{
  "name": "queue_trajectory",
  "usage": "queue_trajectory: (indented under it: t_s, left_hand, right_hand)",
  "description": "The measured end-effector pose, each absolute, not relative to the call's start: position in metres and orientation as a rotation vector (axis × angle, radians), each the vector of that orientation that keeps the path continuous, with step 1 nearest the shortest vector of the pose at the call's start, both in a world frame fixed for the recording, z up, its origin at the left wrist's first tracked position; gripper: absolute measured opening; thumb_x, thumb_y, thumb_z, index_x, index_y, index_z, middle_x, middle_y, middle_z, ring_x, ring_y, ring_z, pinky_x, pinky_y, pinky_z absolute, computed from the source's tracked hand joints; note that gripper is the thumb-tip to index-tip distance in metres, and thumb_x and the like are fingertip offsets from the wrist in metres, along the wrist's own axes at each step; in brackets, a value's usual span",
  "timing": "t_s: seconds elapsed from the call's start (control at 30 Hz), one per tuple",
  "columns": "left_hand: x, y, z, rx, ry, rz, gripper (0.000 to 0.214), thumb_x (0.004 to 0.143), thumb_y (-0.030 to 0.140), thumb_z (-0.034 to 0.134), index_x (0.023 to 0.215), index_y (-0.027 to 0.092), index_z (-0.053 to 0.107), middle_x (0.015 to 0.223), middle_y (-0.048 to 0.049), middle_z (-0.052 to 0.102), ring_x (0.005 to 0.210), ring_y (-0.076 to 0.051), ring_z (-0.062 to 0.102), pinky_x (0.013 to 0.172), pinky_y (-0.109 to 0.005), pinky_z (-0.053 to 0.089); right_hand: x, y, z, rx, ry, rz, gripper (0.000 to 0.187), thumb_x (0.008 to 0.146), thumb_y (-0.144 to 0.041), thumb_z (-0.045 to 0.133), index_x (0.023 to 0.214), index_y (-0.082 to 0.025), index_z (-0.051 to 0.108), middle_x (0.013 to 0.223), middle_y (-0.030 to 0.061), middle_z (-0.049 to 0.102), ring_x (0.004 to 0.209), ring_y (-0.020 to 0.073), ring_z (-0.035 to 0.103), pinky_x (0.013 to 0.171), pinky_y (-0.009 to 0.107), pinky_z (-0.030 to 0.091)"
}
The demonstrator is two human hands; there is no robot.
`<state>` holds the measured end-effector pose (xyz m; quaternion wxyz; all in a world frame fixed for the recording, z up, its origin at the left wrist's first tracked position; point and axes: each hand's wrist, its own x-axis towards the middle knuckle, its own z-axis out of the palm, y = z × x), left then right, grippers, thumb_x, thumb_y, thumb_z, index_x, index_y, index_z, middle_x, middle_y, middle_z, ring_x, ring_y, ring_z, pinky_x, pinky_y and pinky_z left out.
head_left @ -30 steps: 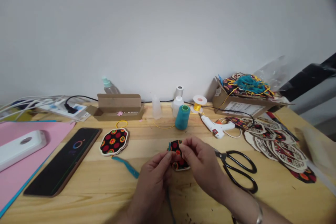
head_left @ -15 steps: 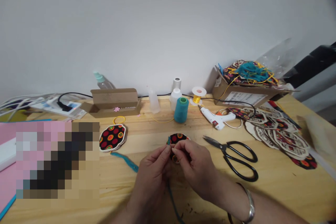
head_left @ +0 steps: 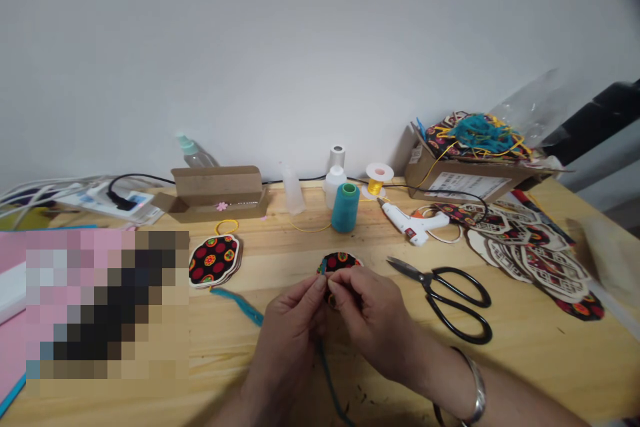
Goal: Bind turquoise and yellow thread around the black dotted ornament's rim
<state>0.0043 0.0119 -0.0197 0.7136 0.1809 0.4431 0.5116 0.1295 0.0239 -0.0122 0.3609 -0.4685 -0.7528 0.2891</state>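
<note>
Both my hands meet at the middle of the wooden table (head_left: 525, 360). My left hand (head_left: 290, 340) and my right hand (head_left: 373, 320) pinch a small black fabric piece with red and orange dots (head_left: 339, 262), fingertips touching over its near edge. A teal cord (head_left: 333, 387) runs from under my fingers toward me. A silver bangle (head_left: 477, 390) sits on my right wrist. A second dotted fabric piece (head_left: 214, 259) with a yellow loop lies to the left.
Black scissors (head_left: 450, 297) lie right of my hands, a white glue gun (head_left: 410, 221) behind them. A teal thread spool (head_left: 345, 207), white bottles and a yellow cord reel stand at the back. Patterned cutouts (head_left: 530, 257) and a filled cardboard box (head_left: 465, 177) occupy the right; a teal strip (head_left: 240, 303) lies left.
My right fingers moved down from the top of the fabric piece to meet my left fingertips at its near edge. The camera tilted slightly, shifting the table up in view.
</note>
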Motion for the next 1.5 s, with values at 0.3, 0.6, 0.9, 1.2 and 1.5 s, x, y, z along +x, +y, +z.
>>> queue_trajectory:
  t_s: [0.3, 0.6, 0.9, 1.2, 1.5]
  left_hand:
    - [0.003, 0.013, -0.023, 0.385, 0.976, 1.143, 0.011, 0.071, 0.024, 0.067, 0.075, 0.014, 0.070, 0.046, 0.0070, 0.039, 0.041, -0.005, 0.027, 0.041, -0.019, 0.025]
    - [0.004, 0.014, -0.018, 0.334, 0.980, 1.128, 0.012, 0.071, 0.024, 0.067, 0.077, 0.014, 0.069, 0.055, 0.0028, 0.053, 0.045, -0.005, 0.039, 0.045, -0.015, 0.032]
    - [0.003, 0.012, -0.022, 0.390, 0.989, 1.159, 0.014, 0.073, 0.027, 0.066, 0.076, 0.013, 0.067, 0.046, 0.0077, 0.039, 0.040, -0.003, 0.025, 0.037, -0.014, 0.020]
    - [0.004, 0.009, -0.015, 0.620, 1.179, 1.094, 0.018, 0.065, 0.029, 0.070, 0.079, 0.017, 0.073, 0.057, -0.0001, 0.062, 0.051, -0.012, 0.049, 0.046, -0.020, 0.034]
    - [0.004, 0.008, -0.013, 0.736, 1.232, 1.060, 0.014, 0.069, 0.029, 0.067, 0.076, 0.020, 0.075, 0.049, -0.0007, 0.058, 0.066, -0.019, 0.056, 0.054, -0.022, 0.039]
  right_hand:
    - [0.129, 0.022, -0.012, -1.154, -1.991, 0.758, 0.021, 0.087, -0.017, 0.040, 0.100, -0.018, 0.057, 0.092, 0.0052, 0.064, 0.084, 0.0161, 0.058, 0.075, 0.029, 0.044]
    - [0.127, 0.019, -0.010, -1.190, -1.849, 0.945, 0.016, 0.085, -0.019, 0.045, 0.101, -0.020, 0.047, 0.079, 0.0010, 0.064, 0.070, 0.0130, 0.060, 0.062, 0.024, 0.045]
    - [0.136, 0.029, -0.004, -1.280, -1.942, 0.482, 0.012, 0.083, -0.020, 0.051, 0.089, -0.018, 0.061, 0.088, 0.0066, 0.061, 0.086, 0.0191, 0.054, 0.075, 0.032, 0.042]
    - [0.134, 0.039, -0.003, -1.297, -1.601, 1.138, 0.008, 0.072, -0.023, 0.063, 0.068, -0.017, 0.063, 0.068, 0.0000, 0.054, 0.065, 0.0125, 0.052, 0.060, 0.025, 0.045]
    - [0.132, 0.038, 0.003, -1.250, -1.336, 1.435, 0.014, 0.072, -0.022, 0.061, 0.060, -0.015, 0.063, 0.058, -0.0012, 0.053, 0.054, 0.0094, 0.051, 0.051, 0.021, 0.042]
